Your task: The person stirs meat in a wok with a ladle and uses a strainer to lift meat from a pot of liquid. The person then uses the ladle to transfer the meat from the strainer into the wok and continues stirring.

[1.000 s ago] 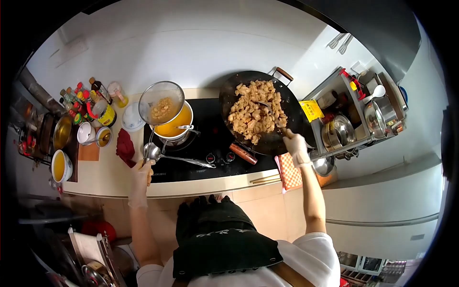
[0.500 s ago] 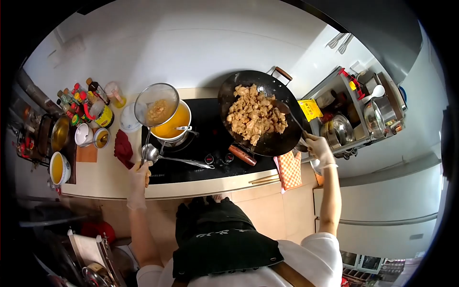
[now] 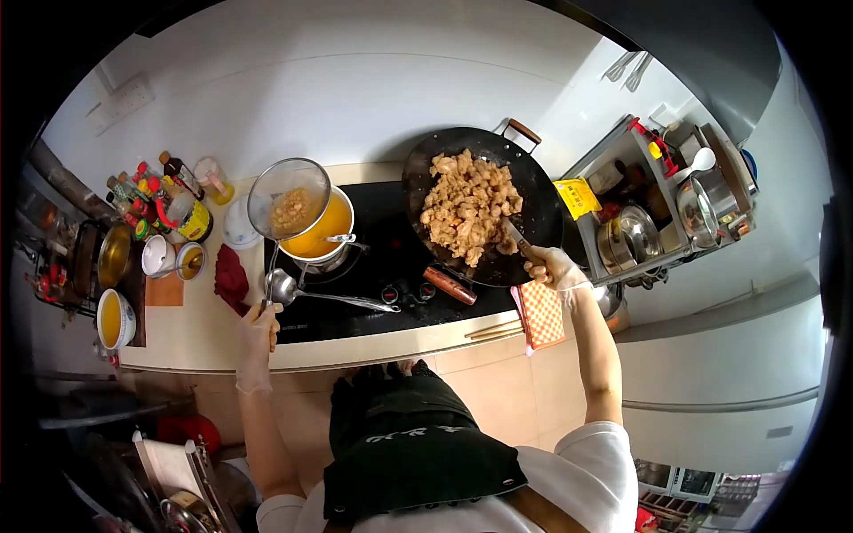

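In a clear glove, my left hand is closed around the handle of a mesh strainer. A clump of brown food bits sits in the strainer, which is over the left part of a white pot of yellow liquid. My right hand, also gloved, grips a spatula at the lower right of a black wok. The spatula's blade touches a heap of browned, chopped pieces, probably meat. A metal ladle lies on the black cooktop below the pot.
Several sauce bottles and small bowls stand at left, beside a dark red cloth. A checkered cloth hangs over the counter's front edge near chopsticks. Right of the wok are a yellow packet and a rack of metal bowls.
My right hand has moved left and slightly up, bringing the spatula inward against the browned pieces, which look pushed together. My left hand and the strainer stay nearly still.
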Motion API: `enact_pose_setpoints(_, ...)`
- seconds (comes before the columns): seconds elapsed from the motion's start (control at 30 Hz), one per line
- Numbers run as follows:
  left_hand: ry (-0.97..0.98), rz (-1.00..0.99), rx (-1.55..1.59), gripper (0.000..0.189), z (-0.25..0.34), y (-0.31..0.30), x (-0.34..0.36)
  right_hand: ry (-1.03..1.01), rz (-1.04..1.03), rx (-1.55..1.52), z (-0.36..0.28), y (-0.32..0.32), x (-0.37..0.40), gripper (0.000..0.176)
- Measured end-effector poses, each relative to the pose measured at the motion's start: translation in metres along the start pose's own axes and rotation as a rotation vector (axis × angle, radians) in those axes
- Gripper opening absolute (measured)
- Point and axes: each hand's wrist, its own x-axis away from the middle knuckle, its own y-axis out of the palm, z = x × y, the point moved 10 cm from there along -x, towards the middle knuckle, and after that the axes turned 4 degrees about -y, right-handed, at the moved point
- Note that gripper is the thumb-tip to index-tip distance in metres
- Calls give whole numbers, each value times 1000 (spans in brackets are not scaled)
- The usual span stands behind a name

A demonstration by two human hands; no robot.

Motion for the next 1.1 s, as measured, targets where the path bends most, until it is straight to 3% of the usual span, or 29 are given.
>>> enact_pose_setpoints(0.03, -1, 2, 1, 20, -1, 0, -1, -153, 97, 297, -12, 8, 12, 25)
enact_pose_setpoints(0.13, 0, 11, 15, 20, 0, 0, -2, -374, 224, 678, -19, 27, 38, 28)
enact_pose_setpoints(0.17, 2, 13, 22, 19, 4, 2, 0, -312, 371, 898, -15, 24, 48, 25)
enact_pose_setpoints(0.2, 7, 14, 30, 19, 7, 4, 0, -730, 417, 1272, -21, 23, 44, 25)
enact_pose_setpoints(0.3, -16, 1, -16, 19, 6, 8, -6, -787, 620, 1855, 4, 48, 73, 35)
enact_pose_setpoints(0.33, -4, -9, -26, 19, 6, 10, -8, -1069, 665, 1917, 6, 71, 95, 38)
enact_pose_setpoints(0.4, 20, -28, -47, 19, 5, 11, -13, -625, 608, 2282, 24, 73, 99, 47)
enact_pose_setpoints(0.5, 44, -52, -6, 20, 1, 11, -21, -700, 678, 1839, -4, 69, 147, 49)
enact_pose_setpoints(0.57, 39, -56, 3, 20, 0, 10, -22, -909, 725, 1796, -9, 79, 180, 47)
enact_pose_setpoints(0.63, 33, -54, 6, 20, -2, 8, -23, -819, 680, 1847, 2, 75, 174, 44)
enact_pose_setpoints(0.7, 29, -58, 0, 20, -3, 8, -24, -590, 632, 1782, 11, 65, 142, 42)
enact_pose_setpoints(0.8, 19, -64, -17, 20, 0, 9, -22, -826, 814, 2255, 5, 81, 116, 35)
enact_pose_setpoints(0.83, 24, -63, -29, 20, 2, 9, -21, -649, 756, 2221, 2, 72, 106, 32)
enact_pose_setpoints(0.87, 29, -61, -42, 20, 4, 9, -20, -626, 736, 1987, -11, 62, 108, 25)
enact_pose_setpoints(0.9, 35, -58, -50, 20, 5, 8, -20, -740, 723, 1907, -20, 64, 118, 22)
enact_pose_setpoints(1.0, 53, -64, -35, 21, -1, 5, -29, -560, 801, 1902, -21, 56, 133, 32)
enact_pose_setpoints(1.1, 53, -58, -29, 21, -1, 5, -26, -667, 685, 1890, -17, 87, 125, 34)
